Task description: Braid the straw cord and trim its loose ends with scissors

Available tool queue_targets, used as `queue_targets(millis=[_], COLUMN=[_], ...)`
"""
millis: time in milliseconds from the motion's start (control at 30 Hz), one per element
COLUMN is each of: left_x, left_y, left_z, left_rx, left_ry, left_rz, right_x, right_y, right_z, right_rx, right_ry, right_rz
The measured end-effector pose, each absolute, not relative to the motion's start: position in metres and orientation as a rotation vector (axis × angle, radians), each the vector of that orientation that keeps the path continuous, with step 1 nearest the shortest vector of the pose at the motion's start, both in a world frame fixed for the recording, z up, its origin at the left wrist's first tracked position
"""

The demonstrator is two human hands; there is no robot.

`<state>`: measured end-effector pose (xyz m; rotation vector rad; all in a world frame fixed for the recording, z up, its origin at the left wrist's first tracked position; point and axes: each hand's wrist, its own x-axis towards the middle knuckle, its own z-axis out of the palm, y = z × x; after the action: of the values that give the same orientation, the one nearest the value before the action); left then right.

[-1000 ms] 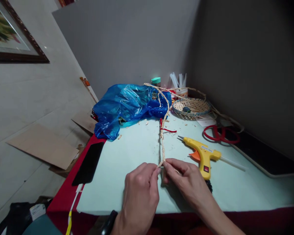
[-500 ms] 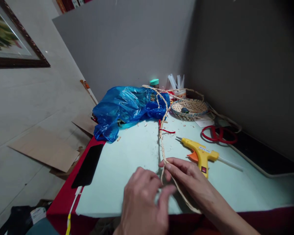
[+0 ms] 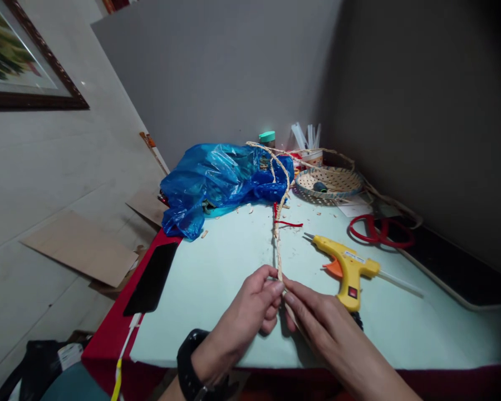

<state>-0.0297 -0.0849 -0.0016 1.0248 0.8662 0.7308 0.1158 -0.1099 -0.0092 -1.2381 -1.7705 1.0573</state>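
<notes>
A pale braided straw cord [image 3: 279,253] runs from the blue bag down the middle of the table towards me. My left hand [image 3: 259,301] pinches its near end between thumb and fingers. Right beside it, my right hand [image 3: 313,312] is closed on the same cord, thumb and forefinger meeting the left fingertips. Loose strands below the pinch are mostly hidden by my hands. A red tie [image 3: 289,224] crosses the cord further up. To the right of my right hand lies a yellow glue gun [image 3: 349,267] with a glue stick in its back.
A blue plastic bag [image 3: 217,178] covers the back left. Behind stand a woven basket [image 3: 329,186] and a cup of glue sticks [image 3: 311,159]. Red-handled scissors [image 3: 371,231] lie by a dark tablet [image 3: 446,267] at right. A black phone [image 3: 152,278] rests on the left edge.
My left hand, blurred and apart from the cord before, has moved up and now pinches it beside my right hand. The right hand keeps its hold. The view has shifted slightly.
</notes>
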Motion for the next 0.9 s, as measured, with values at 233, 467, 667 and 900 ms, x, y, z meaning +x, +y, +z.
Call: queue_targets(millis=[233,467,667,900], left_x=[-0.03,-0.027,-0.031,-0.035], left_y=[-0.085,-0.091,-0.098,-0.101], left_z=[0.005,0.001,-0.002,0.002], left_rx=[1.096,1.123,1.044,0.946], left_ry=[1.037,1.163,1.079,0.954], left_rz=[0.715,0.834,0.828,0.879], right_x=[0.125,0.119,0.107,0.118], right_y=[-0.115,-0.127,-0.133,-0.119], right_z=[-0.013,-0.02,-0.027,-0.003], right_rx=[-1.37,-1.279,-1.12,-1.209], right_ry=[-1.983,-2.044,-2.178,-1.92], right_rz=[0.508,-0.173,-0.47,0.251])
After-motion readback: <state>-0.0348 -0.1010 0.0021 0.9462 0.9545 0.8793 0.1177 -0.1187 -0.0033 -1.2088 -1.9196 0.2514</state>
